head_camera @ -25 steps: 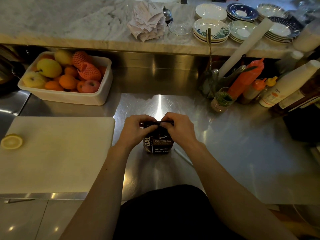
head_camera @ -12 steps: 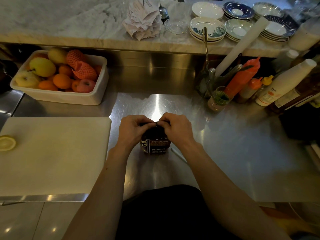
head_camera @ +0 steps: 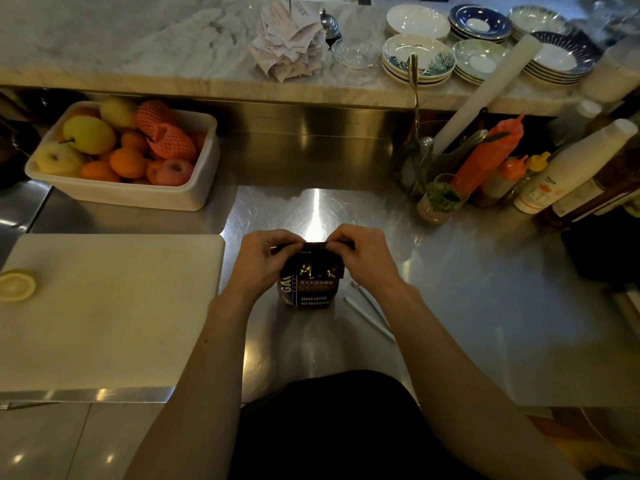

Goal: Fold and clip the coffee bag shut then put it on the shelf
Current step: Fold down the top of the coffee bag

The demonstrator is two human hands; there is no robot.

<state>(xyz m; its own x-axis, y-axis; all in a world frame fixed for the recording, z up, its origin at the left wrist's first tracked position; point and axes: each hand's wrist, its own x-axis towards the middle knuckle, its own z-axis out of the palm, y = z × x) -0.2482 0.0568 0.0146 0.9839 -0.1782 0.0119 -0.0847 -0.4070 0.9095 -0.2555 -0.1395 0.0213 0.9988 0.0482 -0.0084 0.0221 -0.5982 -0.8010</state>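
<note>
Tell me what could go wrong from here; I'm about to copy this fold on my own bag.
1. Both hands, left and right, pinch only the coffee bag's top edge; letting go to reach for a clip may let the fold spring open.
2. The bag stands upright on smooth steel counter, so pressing could tip or slide it.

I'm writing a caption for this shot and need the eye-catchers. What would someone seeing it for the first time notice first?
At centre, the left hand and right hand pinch the top edge of a dark coffee bag standing on the steel counter. The white tub of fruit glows at back left. Stacked patterned plates crowd the marble ledge at back right.
</note>
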